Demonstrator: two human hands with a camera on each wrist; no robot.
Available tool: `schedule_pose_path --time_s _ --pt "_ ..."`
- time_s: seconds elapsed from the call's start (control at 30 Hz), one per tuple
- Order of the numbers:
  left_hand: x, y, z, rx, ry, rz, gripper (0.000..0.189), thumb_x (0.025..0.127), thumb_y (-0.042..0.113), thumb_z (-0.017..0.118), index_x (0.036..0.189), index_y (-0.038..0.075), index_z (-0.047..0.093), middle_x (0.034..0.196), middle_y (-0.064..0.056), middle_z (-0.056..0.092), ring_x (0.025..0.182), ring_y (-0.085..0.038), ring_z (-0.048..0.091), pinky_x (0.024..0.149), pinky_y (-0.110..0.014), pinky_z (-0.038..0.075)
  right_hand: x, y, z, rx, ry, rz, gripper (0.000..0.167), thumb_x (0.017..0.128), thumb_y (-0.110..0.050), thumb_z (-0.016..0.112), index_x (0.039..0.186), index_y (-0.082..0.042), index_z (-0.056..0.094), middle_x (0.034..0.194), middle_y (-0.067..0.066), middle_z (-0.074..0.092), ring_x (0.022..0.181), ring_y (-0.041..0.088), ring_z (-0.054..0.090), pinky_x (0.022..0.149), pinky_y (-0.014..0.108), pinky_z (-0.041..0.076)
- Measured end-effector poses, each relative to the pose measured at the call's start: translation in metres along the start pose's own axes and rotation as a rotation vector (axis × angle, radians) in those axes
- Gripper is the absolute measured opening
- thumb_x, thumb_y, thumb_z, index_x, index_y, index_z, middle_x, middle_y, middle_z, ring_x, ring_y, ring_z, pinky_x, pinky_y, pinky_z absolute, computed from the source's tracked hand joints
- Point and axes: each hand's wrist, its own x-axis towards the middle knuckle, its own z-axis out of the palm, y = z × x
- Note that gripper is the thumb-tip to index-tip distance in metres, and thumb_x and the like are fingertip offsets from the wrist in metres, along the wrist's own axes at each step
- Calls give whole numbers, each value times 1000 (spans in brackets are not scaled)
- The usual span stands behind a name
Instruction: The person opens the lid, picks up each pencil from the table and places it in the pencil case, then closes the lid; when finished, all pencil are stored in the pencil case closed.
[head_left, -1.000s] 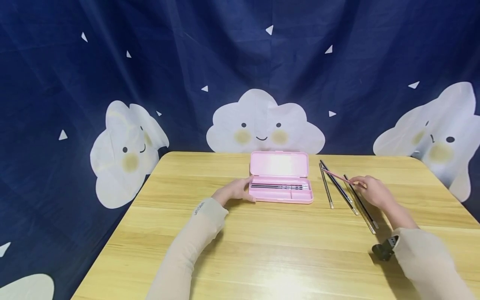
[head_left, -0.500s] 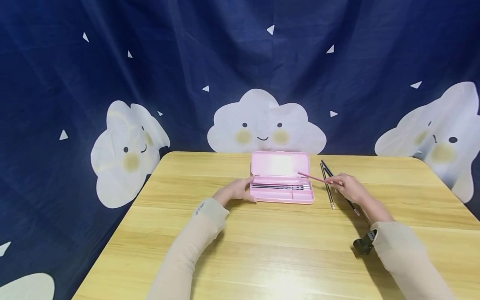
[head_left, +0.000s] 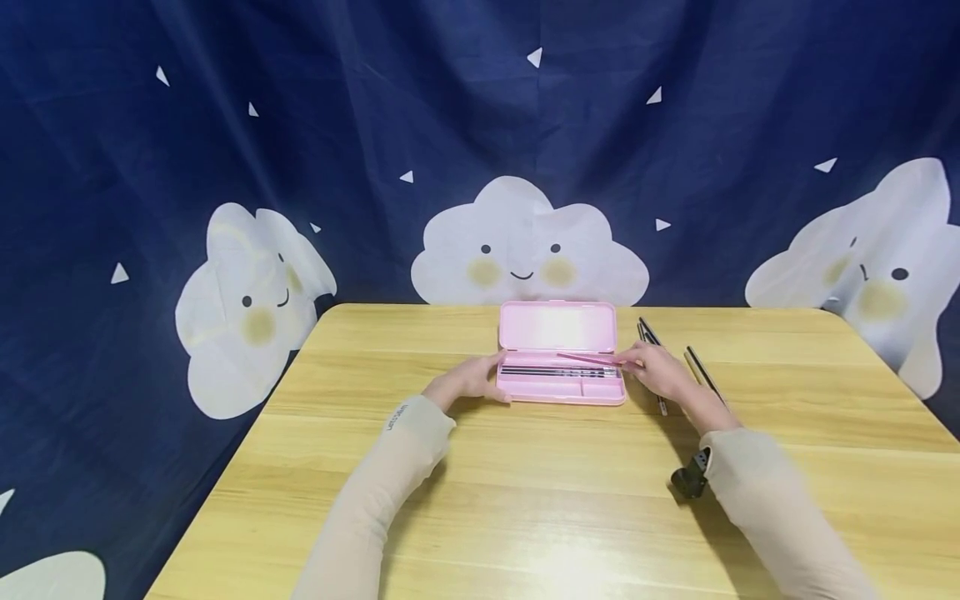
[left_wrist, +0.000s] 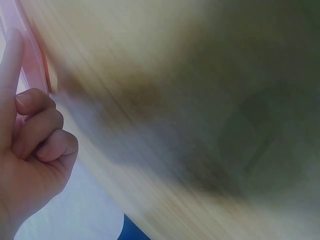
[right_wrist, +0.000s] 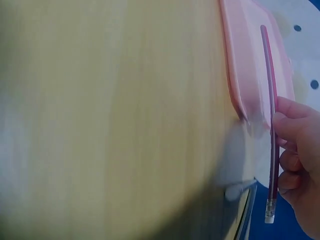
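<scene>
A pink pencil case (head_left: pixel 561 392) lies with its lid (head_left: pixel 557 327) up, and several dark pencils (head_left: pixel 540 372) sit in its long compartment. My left hand (head_left: pixel 471 380) grips the case's left end, thumb by the front corner; the left wrist view shows the hand (left_wrist: pixel 37 145) against the pink edge. Between thumb and fingers, my right hand (head_left: pixel 657 372) pinches a reddish-pink pencil (right_wrist: pixel 271 90), its white eraser end pointing back past the palm. In the head view this pencil's far part overlaps the back of the long compartment, above the dark pencils.
More dark pencils (head_left: pixel 649 333) lie on the wooden table (head_left: pixel 525 492) right of the case, partly hidden by the right hand. Another pair (head_left: pixel 701 371) rests further right, behind the forearm. A dark blue curtain (head_left: pixel 465 100) with cloud faces hangs behind.
My right hand has carried the reddish-pink pencil leftward from the loose pencils to over the case, turning it nearly parallel to the compartment. My left hand has stayed at the case.
</scene>
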Motion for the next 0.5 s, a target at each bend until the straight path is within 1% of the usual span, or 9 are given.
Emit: schedule_pose_path --time_s 0.13,0.2,0.27,0.33,0.5 --pt "0 -1 0 2 1 0 96 73 39 75 147 15 18 146 -12 30 133 -26 29 111 -35 23 8 -8 5 -30 -32 21 23 84 1 58 103 -4 69 86 9 61 77 24 56 66 40 47" --pt "0 -1 -1 1 2 0 96 73 39 75 147 14 18 146 -12 30 133 -26 29 111 -35 22 12 -12 6 -35 -39 17 23 84 1 58 103 -4 69 88 10 61 79 25 57 68 42 48" --pt "0 -1 -1 0 3 3 96 73 39 75 147 14 17 146 -12 29 134 -25 28 111 -35 22 16 -16 8 -45 -39 17 23 84 1 58 103 -6 70 89 9 61 80 25 57 68 41 48" --pt "0 0 -1 2 4 10 97 73 39 74 147 14 17 146 -12 29 134 -26 28 111 -35 22 20 -21 10 -54 -35 2 21 84 0 60 101 -6 70 86 7 60 76 23 56 65 38 47" --pt "0 0 0 11 3 22 97 73 39 74 147 13 17 146 -12 31 133 -26 30 110 -36 23 33 -31 18 -84 -13 -66 18 82 -1 63 97 -7 71 79 3 58 64 15 48 56 29 43"
